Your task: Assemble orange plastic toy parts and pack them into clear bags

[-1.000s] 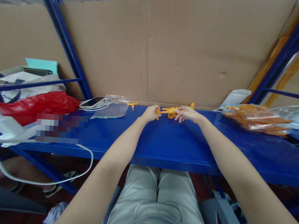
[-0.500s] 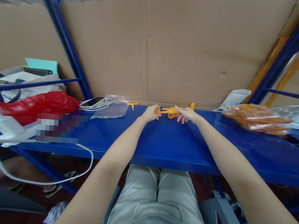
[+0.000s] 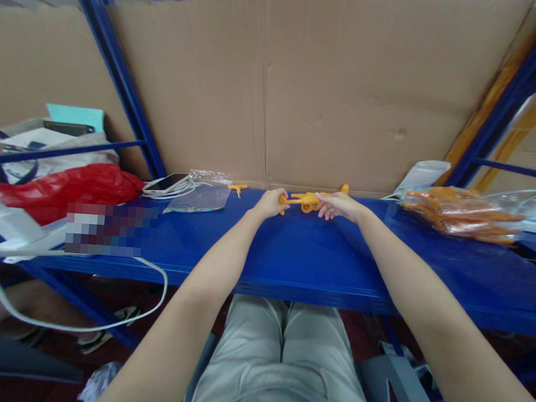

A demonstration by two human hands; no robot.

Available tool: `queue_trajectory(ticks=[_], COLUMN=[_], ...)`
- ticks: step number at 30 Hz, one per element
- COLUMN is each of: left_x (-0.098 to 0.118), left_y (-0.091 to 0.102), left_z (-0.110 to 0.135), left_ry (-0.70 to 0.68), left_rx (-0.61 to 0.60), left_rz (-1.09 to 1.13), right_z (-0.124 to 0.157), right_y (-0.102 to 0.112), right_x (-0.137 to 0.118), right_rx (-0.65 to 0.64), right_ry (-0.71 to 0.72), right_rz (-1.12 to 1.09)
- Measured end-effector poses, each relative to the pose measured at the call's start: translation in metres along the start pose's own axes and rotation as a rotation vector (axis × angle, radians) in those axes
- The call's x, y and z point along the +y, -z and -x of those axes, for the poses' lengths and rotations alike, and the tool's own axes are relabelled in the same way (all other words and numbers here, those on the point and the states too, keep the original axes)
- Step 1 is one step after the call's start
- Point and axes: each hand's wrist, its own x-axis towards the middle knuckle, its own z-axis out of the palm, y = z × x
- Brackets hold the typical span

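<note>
My left hand (image 3: 271,203) is closed around the end of an orange plastic piece with a spiral, screw-like shaft (image 3: 294,200), which points to the right. The shaft meets an orange plastic part with round loops (image 3: 309,205), pinched by the fingertips of my right hand (image 3: 339,205). Whether the shaft sits inside that part or only touches it, I cannot tell. Behind my right hand, another orange piece with a rounded end (image 3: 345,188) shows near the cardboard. To the left lies a small orange T-shaped piece with a spiral shaft (image 3: 237,189).
The blue shelf top (image 3: 310,259) backs onto a cardboard panel (image 3: 349,90). On the left are a clear plastic bag (image 3: 199,198), a phone (image 3: 171,182) with white cable and a red bag (image 3: 76,190). A bag of orange pieces (image 3: 464,212) lies right. Another person's legs show lower left.
My right hand has shifted slightly to the right, its fingers still on the looped orange part. My left hand stays almost where it was.
</note>
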Motion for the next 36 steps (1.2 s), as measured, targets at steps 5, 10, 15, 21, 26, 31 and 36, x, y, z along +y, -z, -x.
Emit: queue_trajectory(ticks=[5, 10, 15, 21, 26, 31, 36], left_x=[0.0, -0.001, -0.001, -0.002, -0.003, -0.003, -0.003], left_y=[0.001, 0.001, 0.002, 0.002, 0.002, 0.002, 0.002], left_z=[0.0, 0.0, 0.0, 0.0, 0.0, -0.001, 0.0], left_ry=[0.004, -0.026, -0.031, -0.035, -0.029, -0.03, -0.019], left_rx=[-0.003, 0.006, 0.008, 0.01, 0.015, 0.004, 0.01], left_rz=[0.01, 0.015, 0.047, 0.029, 0.017, 0.032, 0.064], right_z=[0.001, 0.001, 0.001, 0.0, 0.0, -0.002, -0.001], right_y=[-0.004, -0.006, -0.005, 0.002, 0.0, -0.007, -0.007], right_x=[-0.002, 0.0, 0.0, 0.004, 0.004, 0.001, 0.001], right_rx=[0.022, 0.028, 0.032, -0.054, -0.019, 0.021, 0.048], right_ry=[-0.039, 0.001, 0.052, 0.111, 0.063, -0.024, 0.003], right_rz=[0.025, 0.01, -0.015, -0.003, 0.034, 0.073, 0.105])
